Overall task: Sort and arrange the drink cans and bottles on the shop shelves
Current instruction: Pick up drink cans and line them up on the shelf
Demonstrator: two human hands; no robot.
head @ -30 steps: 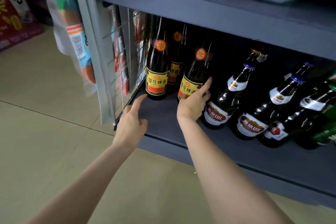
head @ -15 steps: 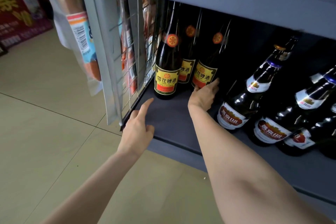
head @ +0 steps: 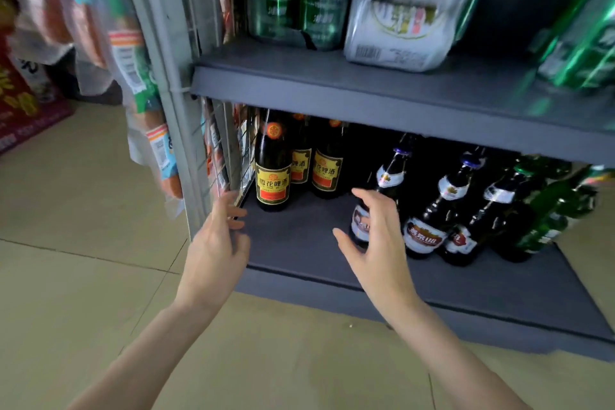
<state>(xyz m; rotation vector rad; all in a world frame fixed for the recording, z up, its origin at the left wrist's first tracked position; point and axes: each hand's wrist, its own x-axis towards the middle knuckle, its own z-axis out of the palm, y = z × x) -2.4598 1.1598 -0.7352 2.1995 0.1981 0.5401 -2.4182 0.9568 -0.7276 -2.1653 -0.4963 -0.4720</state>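
Head view: left hand (head: 218,243) reaches to the bottom shelf's (head: 466,283) front left corner, fingers loose, holding nothing. Right hand (head: 376,236) hovers spread wide before the brown bottles (head: 429,226) mid-shelf, empty; yellow-label bottles (head: 273,170) stand upright at back left.

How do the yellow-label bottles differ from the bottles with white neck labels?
The yellow-label bottles carry yellow and red labels; the white-neck-label bottles carry red and white ones. The first stand at the shelf's left end, the second further right. Both are dark glass, on the bottom shelf.

Front yellow-labelled bottle (head: 273,160) reads 雪花啤酒; other labels too blurred.
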